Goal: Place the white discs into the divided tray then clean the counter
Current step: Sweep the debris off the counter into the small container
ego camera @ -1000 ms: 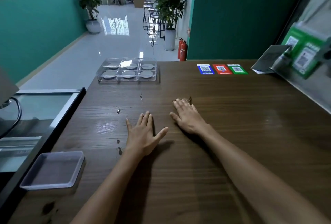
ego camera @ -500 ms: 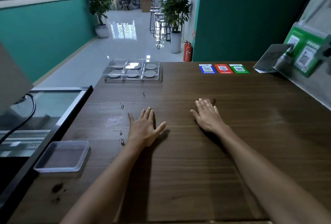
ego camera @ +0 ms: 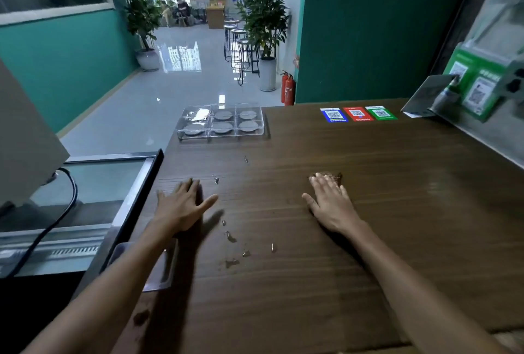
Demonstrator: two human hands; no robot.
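Note:
A clear divided tray (ego camera: 221,135) sits at the counter's far left edge, with a pale disc (ego camera: 248,126) in several of its compartments. My left hand (ego camera: 181,206) lies flat on the brown wooden counter (ego camera: 397,212), fingers spread, holding nothing. My right hand (ego camera: 329,203) presses flat on a small brown cloth (ego camera: 338,176), whose edge shows beyond the fingertips. Water droplets (ego camera: 231,237) are scattered on the wood between my hands.
A small clear shallow tray (ego camera: 163,271) lies at the counter's left edge, partly under my left forearm. Blue, red and green code stickers (ego camera: 357,113) sit at the back. A grey card holder (ego camera: 428,95) stands at the right wall. A glass case (ego camera: 99,178) is below left.
My right hand has slid to the right with the cloth under it. My left hand has slid left, past the droplets. The view has shifted.

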